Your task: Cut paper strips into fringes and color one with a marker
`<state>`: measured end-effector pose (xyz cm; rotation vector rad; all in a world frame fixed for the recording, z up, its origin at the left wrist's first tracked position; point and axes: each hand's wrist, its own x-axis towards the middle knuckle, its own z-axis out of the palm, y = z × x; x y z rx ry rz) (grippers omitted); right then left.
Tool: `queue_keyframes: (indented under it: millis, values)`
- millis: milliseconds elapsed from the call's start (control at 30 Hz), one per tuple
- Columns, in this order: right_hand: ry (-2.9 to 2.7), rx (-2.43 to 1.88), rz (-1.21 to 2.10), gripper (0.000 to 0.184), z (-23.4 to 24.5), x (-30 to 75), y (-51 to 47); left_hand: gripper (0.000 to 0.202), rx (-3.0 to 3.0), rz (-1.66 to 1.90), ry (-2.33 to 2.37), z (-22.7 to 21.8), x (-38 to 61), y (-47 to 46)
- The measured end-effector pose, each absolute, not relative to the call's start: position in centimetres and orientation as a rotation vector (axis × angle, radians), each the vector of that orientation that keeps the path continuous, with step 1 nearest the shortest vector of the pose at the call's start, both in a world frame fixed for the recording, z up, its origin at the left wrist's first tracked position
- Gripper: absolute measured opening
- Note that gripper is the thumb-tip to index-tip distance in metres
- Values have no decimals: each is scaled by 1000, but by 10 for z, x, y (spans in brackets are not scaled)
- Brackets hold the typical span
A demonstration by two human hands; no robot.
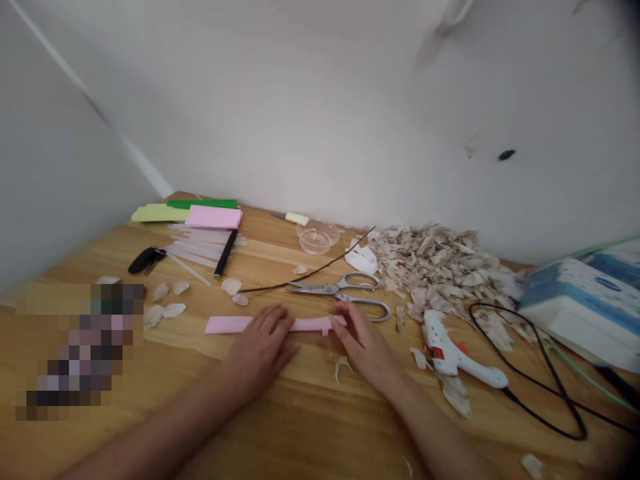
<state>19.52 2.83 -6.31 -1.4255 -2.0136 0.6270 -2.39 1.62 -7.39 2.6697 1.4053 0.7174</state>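
Note:
A narrow strip of pink paper (227,325) lies lengthwise across the wooden table in front of me. My left hand (267,340) rests flat over its middle, fingers stretched out and pressing it down. At the strip's right end, my right hand (357,333) pinches the paper between thumb and fingers; a small tab of it hangs below. Just beyond my hands are metal scissors (333,290) with their handles to the right. A thin dark twig (305,275) lies behind the scissors.
To the right are a white glue gun (450,353) with a black cord, a heap of dried petals (440,260) and a tissue pack (575,307). Folded pink paper (214,217), glue sticks (195,243), a black pen (226,253), keys (147,259) and a clear dish (316,238) lie farther back.

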Motion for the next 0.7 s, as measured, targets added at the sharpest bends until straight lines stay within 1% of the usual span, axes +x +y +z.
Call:
queue_keyframes:
  millis: [100,200,300,433,500,533,600,700]
  values:
    - [-2039,-1354,625,21,-61,195,22,27,2651,688,1348,-67,-24,2]
    - [-2108,-1286,677,21,-59,192,11,26,2571,656,1348,-63,-27,-7]
    - [-2147,-1335,728,24,-59,187,5,28,2479,658,1369,-64,-29,-6]
    - [-2140,-1440,803,23,-58,183,6,33,2390,711,1377,-64,-33,2]
    - [-2114,-1440,814,19,-57,182,8,28,2360,712,1373,-60,-33,5]
    - [-2106,-1417,775,17,-56,182,9,23,2372,702,1364,-57,-33,6]
    - [-2112,-1351,598,16,-56,185,11,14,2478,699,1334,-52,-32,8]
    - [-2179,-1293,361,26,-56,190,10,16,2733,715,1281,-50,-28,7]
